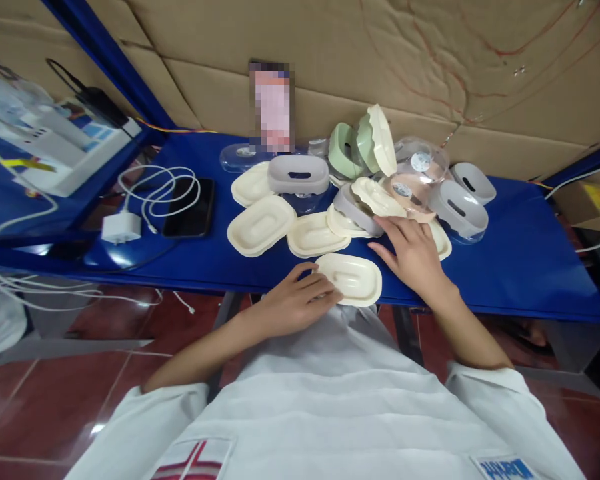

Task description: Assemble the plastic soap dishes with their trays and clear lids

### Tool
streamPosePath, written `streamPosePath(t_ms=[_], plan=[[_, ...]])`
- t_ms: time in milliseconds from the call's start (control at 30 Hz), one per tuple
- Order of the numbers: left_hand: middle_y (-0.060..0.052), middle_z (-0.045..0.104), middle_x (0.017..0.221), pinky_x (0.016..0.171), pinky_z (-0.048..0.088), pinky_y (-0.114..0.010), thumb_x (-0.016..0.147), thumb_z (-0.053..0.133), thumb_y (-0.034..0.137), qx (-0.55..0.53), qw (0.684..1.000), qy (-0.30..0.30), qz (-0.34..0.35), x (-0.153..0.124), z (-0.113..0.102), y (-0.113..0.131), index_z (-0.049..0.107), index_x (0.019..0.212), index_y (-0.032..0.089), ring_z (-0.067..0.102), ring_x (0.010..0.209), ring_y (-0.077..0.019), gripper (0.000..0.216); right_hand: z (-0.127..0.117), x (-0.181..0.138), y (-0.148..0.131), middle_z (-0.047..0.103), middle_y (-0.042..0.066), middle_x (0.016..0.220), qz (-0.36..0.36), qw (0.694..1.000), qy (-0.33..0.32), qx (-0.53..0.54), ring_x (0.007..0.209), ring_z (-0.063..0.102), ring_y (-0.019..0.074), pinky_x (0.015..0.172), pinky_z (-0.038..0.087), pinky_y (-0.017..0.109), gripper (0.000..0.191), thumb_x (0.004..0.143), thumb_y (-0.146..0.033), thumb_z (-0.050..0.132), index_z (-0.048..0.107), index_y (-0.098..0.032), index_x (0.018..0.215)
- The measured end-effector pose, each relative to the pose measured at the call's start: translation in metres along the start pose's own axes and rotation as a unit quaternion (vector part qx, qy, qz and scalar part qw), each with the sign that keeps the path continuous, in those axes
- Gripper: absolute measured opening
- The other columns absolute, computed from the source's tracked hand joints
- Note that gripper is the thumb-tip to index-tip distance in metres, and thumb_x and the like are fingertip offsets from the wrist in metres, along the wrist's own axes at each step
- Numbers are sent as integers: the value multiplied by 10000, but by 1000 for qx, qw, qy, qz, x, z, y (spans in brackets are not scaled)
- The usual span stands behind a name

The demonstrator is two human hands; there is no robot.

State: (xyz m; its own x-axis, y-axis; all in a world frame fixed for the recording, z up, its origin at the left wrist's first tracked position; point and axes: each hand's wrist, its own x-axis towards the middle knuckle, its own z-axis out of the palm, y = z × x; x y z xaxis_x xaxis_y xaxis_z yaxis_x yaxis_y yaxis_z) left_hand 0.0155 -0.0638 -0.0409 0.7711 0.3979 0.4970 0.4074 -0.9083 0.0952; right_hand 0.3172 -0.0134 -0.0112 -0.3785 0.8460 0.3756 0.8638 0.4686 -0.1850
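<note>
My left hand (305, 297) is closed around the left end of a shallow cream oval soap-dish tray (357, 279) at the table's front edge. To the right, my right hand (413, 253) has its thumb apart from its fingers. Its fingertips touch or hover at the edge of a grey oval soap-dish piece (355, 210); contact is unclear. A scalloped cream piece (377, 197) leans on that grey one. More cream trays (261, 225) lie to the left, and a grey slotted dish (297, 175) stands behind them.
Green dishes (345, 150), a pinkish dish (415, 193), clear covers (433, 157) and grey dishes (460, 207) crowd the blue table (520, 253). A phone (190, 207), white cable and charger (121, 227) lie left. A blurred upright screen (273, 110) leans against the cardboard.
</note>
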Motion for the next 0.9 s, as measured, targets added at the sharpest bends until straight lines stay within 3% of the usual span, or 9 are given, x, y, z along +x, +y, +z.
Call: streamPosePath(t_ms=[167, 300, 433, 600, 733, 800, 900], plan=[[-16, 785, 1001, 1137, 523, -447, 1032, 650, 129, -40, 999, 26, -6, -2, 5, -10, 679, 1162, 254, 747, 968, -185, 183, 1, 10, 3, 734, 141, 1196, 21, 999, 24, 23, 1184, 687, 409, 997, 544, 641, 356, 1062, -473, 569, 763, -368, 1342], [-76, 779, 1170, 1103, 556, -449, 1011, 723, 192, -59, 996, 67, -20, -5, 9, -13, 647, 1315, 255, 734, 1116, -228, 320, -3, 4, 6, 759, 101, 1254, 14, 986, 82, 143, 1238, 703, 354, 1111, 537, 589, 268, 1025, -453, 698, 781, -345, 1255], [-137, 724, 1340, 1118, 550, -481, 976, 804, 261, -31, 990, 135, -28, -6, 11, -13, 607, 1416, 260, 683, 1270, -281, 481, -1, -11, 5, 787, 63, 1299, 30, 963, 97, 249, 1260, 726, 310, 1155, 533, 534, 288, 1003, -447, 772, 774, -316, 1260], [-128, 738, 1317, 1046, 566, -433, 1039, 729, 290, -51, 996, 70, -17, -4, 9, -14, 598, 1407, 243, 711, 1199, -258, 393, 15, -31, 6, 813, 50, 1203, 113, 924, 177, 320, 1149, 771, 287, 1050, 609, 480, 299, 1008, -465, 775, 779, -300, 1258], [-70, 780, 1128, 990, 554, -374, 1067, 667, 253, -65, 998, 17, 12, -3, 9, -14, 675, 1154, 212, 737, 1078, -206, 97, 20, -34, 4, 813, 52, 1195, 94, 915, 228, 321, 1133, 779, 283, 1023, 627, 470, 281, 1013, -425, 771, 772, -299, 1264], [-59, 780, 1100, 968, 560, -360, 1060, 680, 266, -62, 997, 25, 23, -5, 10, -14, 682, 1095, 211, 740, 1052, -196, 65, 18, -34, 1, 809, 50, 1233, 64, 922, 226, 309, 1175, 770, 287, 1046, 614, 485, 269, 1018, -368, 763, 766, -314, 1281], [-88, 764, 1211, 991, 586, -376, 1024, 746, 304, -48, 995, 82, 19, -9, 14, -14, 689, 1220, 232, 736, 1129, -218, 216, 10, -41, -7, 811, 51, 1240, 6, 939, 204, 276, 1196, 764, 303, 1075, 584, 531, 280, 1012, -290, 758, 762, -328, 1289]])
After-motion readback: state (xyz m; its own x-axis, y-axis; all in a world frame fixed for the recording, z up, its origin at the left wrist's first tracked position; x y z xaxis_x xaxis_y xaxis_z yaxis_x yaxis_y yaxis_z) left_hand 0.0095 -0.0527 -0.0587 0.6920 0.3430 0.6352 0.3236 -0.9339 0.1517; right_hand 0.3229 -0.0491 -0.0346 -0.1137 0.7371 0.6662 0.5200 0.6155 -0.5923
